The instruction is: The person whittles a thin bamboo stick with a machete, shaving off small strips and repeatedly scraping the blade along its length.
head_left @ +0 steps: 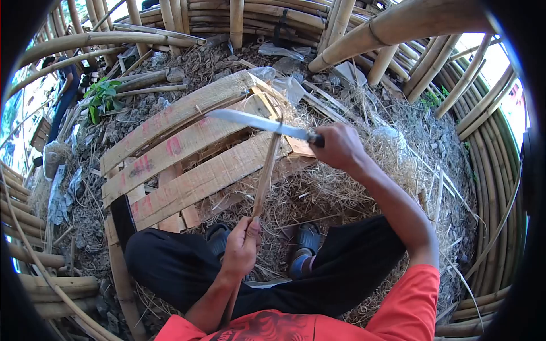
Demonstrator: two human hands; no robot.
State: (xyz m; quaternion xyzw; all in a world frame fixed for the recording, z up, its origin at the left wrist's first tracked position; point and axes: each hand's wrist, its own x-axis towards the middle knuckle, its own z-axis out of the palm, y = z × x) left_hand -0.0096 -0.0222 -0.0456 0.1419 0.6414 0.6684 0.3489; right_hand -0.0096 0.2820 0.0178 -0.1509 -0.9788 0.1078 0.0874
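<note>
My right hand is closed round the black handle of a long knife. Its blade points left and lies across the upper end of a bamboo strip. Lower down, my left hand grips that strip, which slants up and away from me; its lower end runs back along my left forearm. Just beyond the strip is a slatted wooden pallet with pinkish-red marks on its boards. Pale shavings lie round the pallet's right end and between my feet.
A dark flat object rests by my left knee. Thick bamboo poles cross at the upper right, and stacked bamboo walls surround the spot. Plastic scraps and a green plant are on the rubble. Another person is at the far left.
</note>
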